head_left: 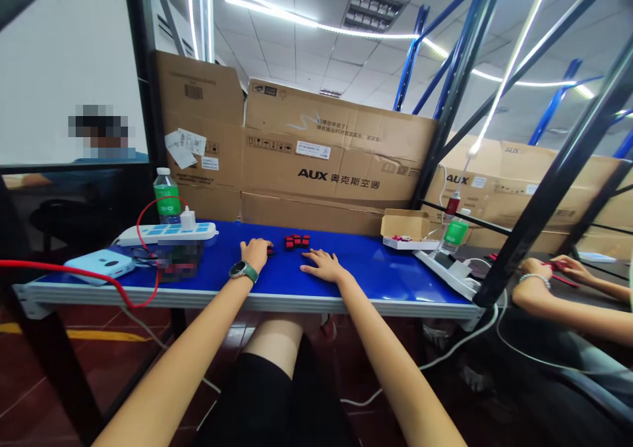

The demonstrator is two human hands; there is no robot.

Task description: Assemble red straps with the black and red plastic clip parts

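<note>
Worktop [291, 283] in front of us is blue, and the little cluster of red-and-black pieces [297, 241] sits toward its back, roughly between our hands, so it's probably there for easy reach from either side. Our left hand [254, 256] is curled over a dark piece [270, 251]; the fingers hide most of it, so we can't tell if it's gripped or just touched. Our right hand [324, 265] is spread wide, palm down, holding nothing, maybe just resting for support. White power strip [205, 230] and light-blue power bank [99, 266] are off to the left, likely to keep the red cable [30, 263] out of our way, and the open carton [408, 224] with small bits [401, 238] stands right rear, handy without crowding us.
</note>
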